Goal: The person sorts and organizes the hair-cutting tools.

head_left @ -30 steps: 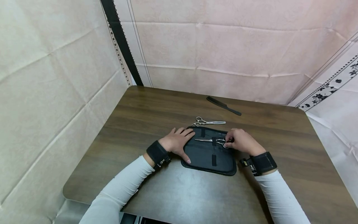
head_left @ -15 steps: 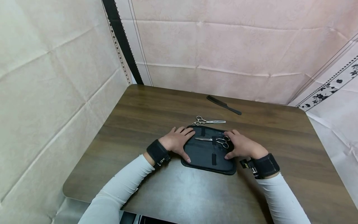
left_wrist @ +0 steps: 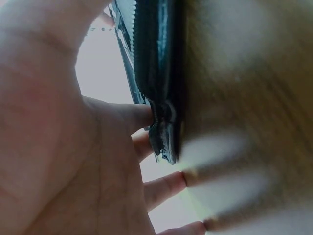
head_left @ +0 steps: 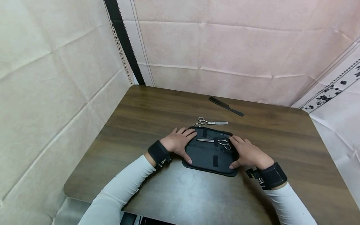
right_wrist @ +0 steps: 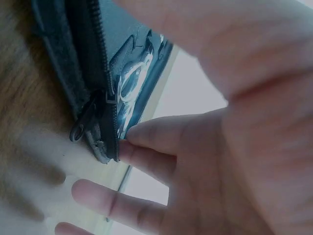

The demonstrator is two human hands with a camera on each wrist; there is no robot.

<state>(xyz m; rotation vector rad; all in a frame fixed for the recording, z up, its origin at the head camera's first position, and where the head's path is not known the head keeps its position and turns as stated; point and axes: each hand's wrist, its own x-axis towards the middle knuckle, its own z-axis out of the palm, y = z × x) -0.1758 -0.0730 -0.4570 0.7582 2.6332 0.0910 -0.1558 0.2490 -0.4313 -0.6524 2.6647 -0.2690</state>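
In the head view I am laying both hands on the black case, fingers spread and gripping nothing: left hand at its left edge, right hand at its right. The silver scissors are lying between them under a strap, loops just beside my right forefinger. I judge I am steadying the case with these seated; the next move seems to be calling for a level hold, strap undisturbed. Thinning scissors are lying just behind the case on the worktop, a comb farther back.

In the left wrist view two fingers are meeting the zipped edge; it is blurred, so I cannot tell how firmly.

In the right wrist view my extended fingers are lying near a zip pull, bright loops showing inside.
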